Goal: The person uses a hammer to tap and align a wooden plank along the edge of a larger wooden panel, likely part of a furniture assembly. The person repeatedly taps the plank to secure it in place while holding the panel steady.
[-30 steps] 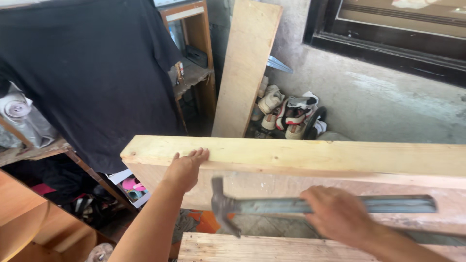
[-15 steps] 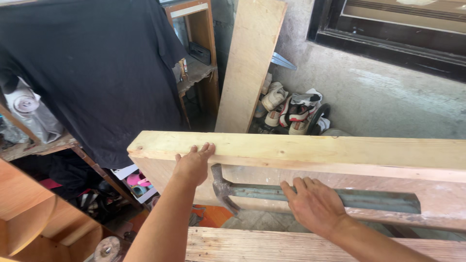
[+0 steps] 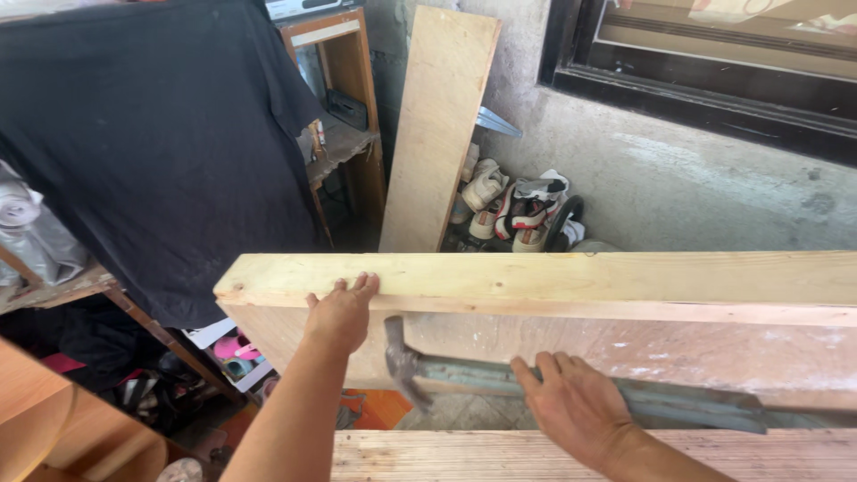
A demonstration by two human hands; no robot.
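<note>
A pale wooden beam (image 3: 571, 278) runs across the view on top of a reddish plywood panel (image 3: 678, 353). My left hand (image 3: 342, 311) lies flat against the beam near its left end, with the fingertips on the top face. A hammer (image 3: 406, 359) with a grey-green handle lies along the panel's near side, its dark head to the left. My right hand (image 3: 571, 406) rests over the middle of the handle with the fingers stretched out, not curled around it. A light plank (image 3: 500, 457) lies nearest me.
A tall board (image 3: 437, 125) leans on the concrete wall, with a pile of shoes (image 3: 518, 205) at its foot. A black shirt (image 3: 152, 152) hangs over a wooden shelf unit (image 3: 344, 107) on the left. A dark window frame (image 3: 714, 80) is at the upper right.
My right hand has let go of its grip on the hammer handle and now lies flat over it, further left. My left hand has stayed on the beam.
</note>
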